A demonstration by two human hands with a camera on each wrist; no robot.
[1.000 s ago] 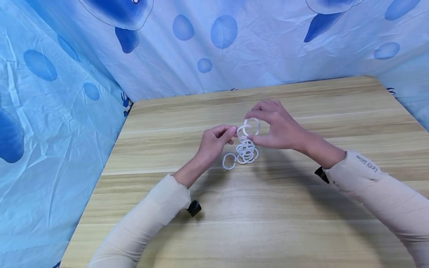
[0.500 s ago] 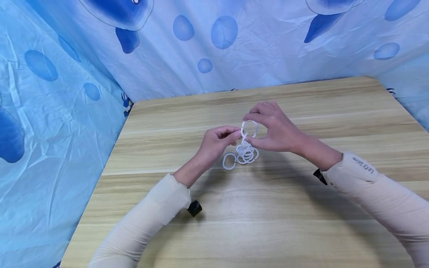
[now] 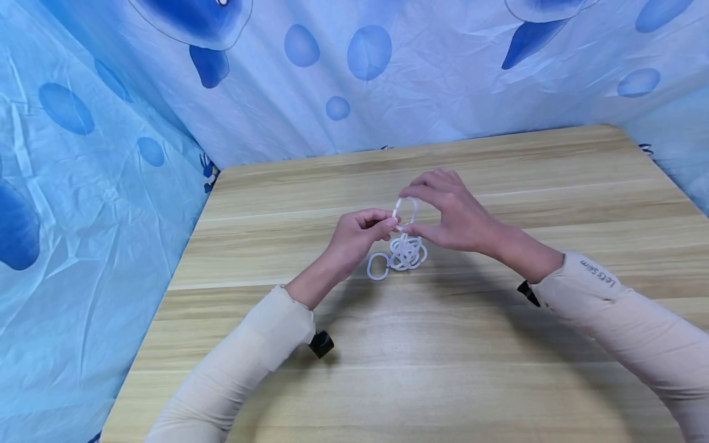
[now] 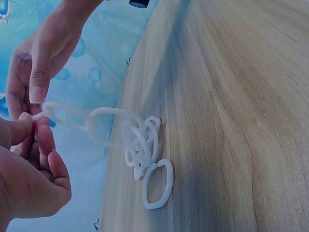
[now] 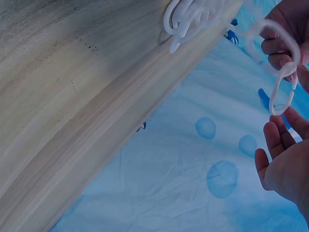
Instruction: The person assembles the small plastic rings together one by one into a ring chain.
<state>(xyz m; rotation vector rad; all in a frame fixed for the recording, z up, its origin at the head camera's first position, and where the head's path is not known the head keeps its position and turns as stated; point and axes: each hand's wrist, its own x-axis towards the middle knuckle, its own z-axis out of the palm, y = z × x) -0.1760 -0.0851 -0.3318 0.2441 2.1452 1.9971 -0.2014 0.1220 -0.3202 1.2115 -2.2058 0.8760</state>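
Note:
White plastic C-shaped rings are in all three views. My left hand [image 3: 357, 240] pinches a ring between thumb and fingers, just above a pile of rings [image 3: 407, 253]. My right hand [image 3: 451, 214] holds a ring [image 5: 275, 99] upright between thumb and fingertips, its gap visible in the right wrist view. This ring passes through another ring [image 5: 295, 46] at the left fingers. In the left wrist view, a ring [image 4: 104, 110] stretches from the hands down to the pile. One oval ring [image 4: 169, 186] lies flat at the pile's edge; I cannot tell whether it is linked.
A wood-grain table [image 3: 388, 369] lies under both arms. Blue curtains [image 3: 454, 86] with bubble and whale-like prints hang behind it and at its left side. Beige sleeves cover the forearms, with a small black device [image 3: 321, 344] by the left wrist.
My right hand has shifted slightly left and down, bringing its ring against the left fingertips. The left hand has edged right. The ring between them has dropped and turned edge-on.

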